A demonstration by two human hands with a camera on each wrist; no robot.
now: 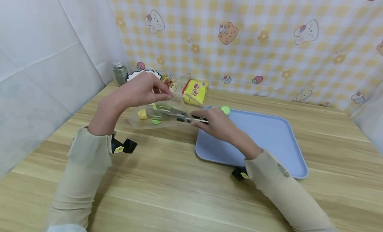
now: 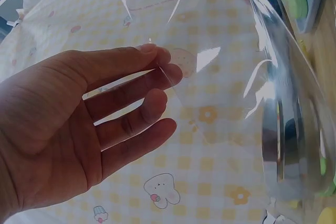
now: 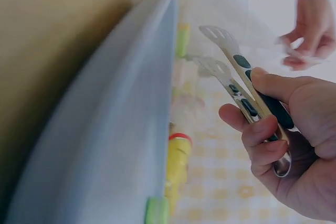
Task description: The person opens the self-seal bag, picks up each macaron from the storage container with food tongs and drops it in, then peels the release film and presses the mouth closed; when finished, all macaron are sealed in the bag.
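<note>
My left hand (image 1: 140, 89) pinches a clear plastic bag (image 2: 209, 59) between thumb and index finger, the other fingers loosely bent. Metal tongs (image 3: 236, 72) with slotted, fork-like heads and dark grip inserts are held in my right hand (image 1: 219, 124), thumb on one arm and fingers curled round the other. In the head view the tong heads point left, behind the film of the bag, below my left hand. Whether the right fingers also hold the bag's edge, I cannot tell.
A blue tray (image 1: 263, 139) lies under my right forearm, with a green rounded piece (image 1: 225, 110) at its back edge. Behind the bag are a yellow packet (image 1: 195, 91), a yellow round piece (image 1: 142, 114) and a glass jar (image 1: 120, 73). A checked curtain (image 1: 239, 59) hangs behind.
</note>
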